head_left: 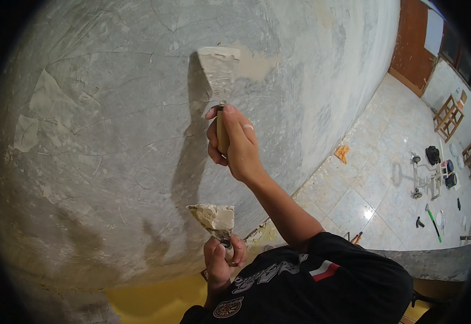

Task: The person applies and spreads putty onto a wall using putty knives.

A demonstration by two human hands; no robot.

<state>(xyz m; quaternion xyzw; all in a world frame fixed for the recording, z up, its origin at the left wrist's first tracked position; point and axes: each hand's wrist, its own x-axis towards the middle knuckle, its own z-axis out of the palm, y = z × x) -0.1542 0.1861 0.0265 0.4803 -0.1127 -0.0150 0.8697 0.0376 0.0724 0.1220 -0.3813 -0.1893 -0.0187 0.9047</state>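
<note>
My right hand is closed round the wooden handle of a putty knife, its putty-smeared blade raised against the grey plastered wall, beside a beige damp-looking patch. Lower down, near my chest, my left hand grips a second putty knife with a lump of cream putty on its blade. The wall has cracks and lighter patches of filler, and the upper knife casts a long shadow on it.
To the right lies a tiled floor with an orange rag, a black bag, a metal wheeled frame and a green-handled tool. Wooden chairs stand beyond, near a brown door. Something yellow is below me.
</note>
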